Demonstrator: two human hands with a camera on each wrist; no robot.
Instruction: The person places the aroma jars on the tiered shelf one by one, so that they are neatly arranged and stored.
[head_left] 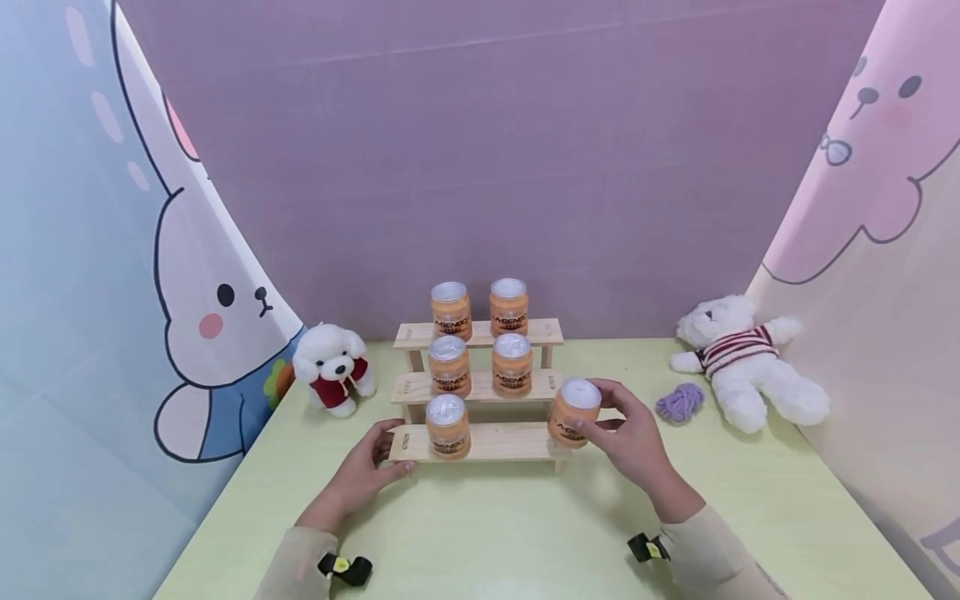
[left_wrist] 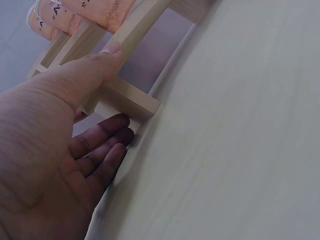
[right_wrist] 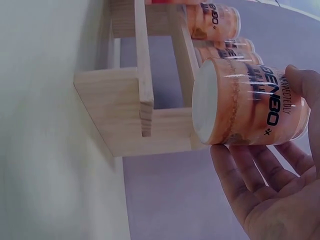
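Observation:
A three-step wooden display rack [head_left: 487, 442] stands on the table, with two orange cans on each upper step and one orange can [head_left: 448, 429] at the left of the lowest. My left hand [head_left: 367, 467] grips the rack's lower left end; the left wrist view shows its thumb [left_wrist: 111, 50] against the step board and the other fingers spread by the rack's leg. Between the thumb and fingers of my right hand [head_left: 630, 437] is another orange can [right_wrist: 255, 102], slightly tilted, at the lowest step's right end. Its white base shows apart from the board in the right wrist view.
A white plush dog [head_left: 330, 367] in a red top sits left of the rack. On the right lie a purple yarn bundle [head_left: 680, 403] and a white plush bear [head_left: 750, 362] in a striped top. Printed cloth walls [head_left: 487, 167] stand around the table [head_left: 480, 533].

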